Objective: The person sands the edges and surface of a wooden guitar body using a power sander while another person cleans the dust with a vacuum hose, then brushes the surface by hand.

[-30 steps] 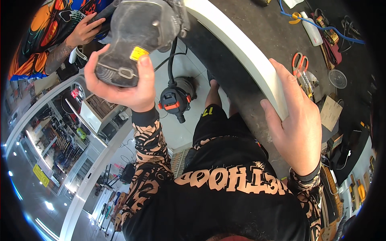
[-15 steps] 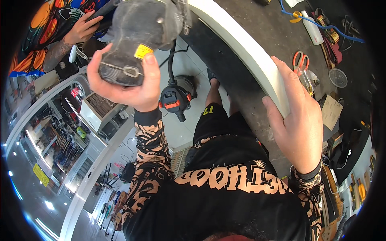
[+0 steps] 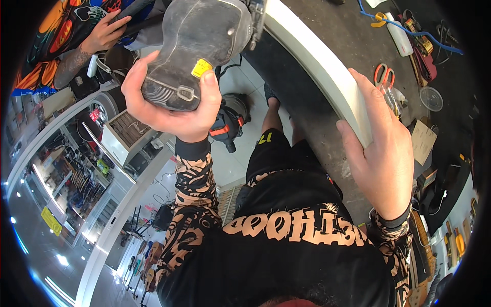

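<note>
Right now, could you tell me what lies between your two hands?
In the head view, the white board's dark underside and your legs below lie between left hand and right hand.

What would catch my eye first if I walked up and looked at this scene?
Most striking is the dusty grey power tool at top centre, gripped from below by the person's left hand, its head against a long white board. The right hand clamps that board's near end on the dark workbench. Orange-handled scissors lie just beyond.
</note>
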### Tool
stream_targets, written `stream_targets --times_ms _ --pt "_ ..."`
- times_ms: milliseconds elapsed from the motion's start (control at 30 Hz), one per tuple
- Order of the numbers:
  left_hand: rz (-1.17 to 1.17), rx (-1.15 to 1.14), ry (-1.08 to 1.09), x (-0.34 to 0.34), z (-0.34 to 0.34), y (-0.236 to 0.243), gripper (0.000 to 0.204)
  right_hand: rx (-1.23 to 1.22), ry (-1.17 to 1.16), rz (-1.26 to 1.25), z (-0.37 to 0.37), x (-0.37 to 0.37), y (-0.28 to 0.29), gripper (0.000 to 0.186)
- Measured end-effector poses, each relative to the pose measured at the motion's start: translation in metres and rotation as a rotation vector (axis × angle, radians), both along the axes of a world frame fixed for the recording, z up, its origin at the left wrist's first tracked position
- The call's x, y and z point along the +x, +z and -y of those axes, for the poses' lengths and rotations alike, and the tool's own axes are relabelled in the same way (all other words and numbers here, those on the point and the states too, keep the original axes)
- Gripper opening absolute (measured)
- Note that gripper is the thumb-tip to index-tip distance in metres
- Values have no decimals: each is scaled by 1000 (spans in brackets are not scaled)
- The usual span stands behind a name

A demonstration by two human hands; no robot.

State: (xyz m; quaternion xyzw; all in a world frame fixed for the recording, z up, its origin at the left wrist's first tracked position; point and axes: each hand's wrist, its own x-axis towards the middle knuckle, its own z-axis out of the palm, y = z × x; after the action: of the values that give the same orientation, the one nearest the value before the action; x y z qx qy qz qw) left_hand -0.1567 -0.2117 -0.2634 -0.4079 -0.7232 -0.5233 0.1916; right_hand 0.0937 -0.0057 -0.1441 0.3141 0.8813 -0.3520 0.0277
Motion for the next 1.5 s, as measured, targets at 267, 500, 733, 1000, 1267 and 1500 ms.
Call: stream_targets --times_ms 267,500,733,1000,1267,1500 --pt "82 95 65 3 -4 5 92 22 19 -8 1 0 -2 70" --pt "11 -2 3 1 -1 7 93 -5 1 8 3 0 2 69" --pt "-50 -80 -60 12 6 7 99 -3 1 15 3 1 1 67" --pt "64 29 94 12 3 5 93 7 13 5 6 -2 1 66" --pt "-32 -47 -26 11 3 5 93 8 -4 31 4 -1 5 65" --pt "19 54 -32 20 0 0 90 9 0 29 6 -2 2 65"
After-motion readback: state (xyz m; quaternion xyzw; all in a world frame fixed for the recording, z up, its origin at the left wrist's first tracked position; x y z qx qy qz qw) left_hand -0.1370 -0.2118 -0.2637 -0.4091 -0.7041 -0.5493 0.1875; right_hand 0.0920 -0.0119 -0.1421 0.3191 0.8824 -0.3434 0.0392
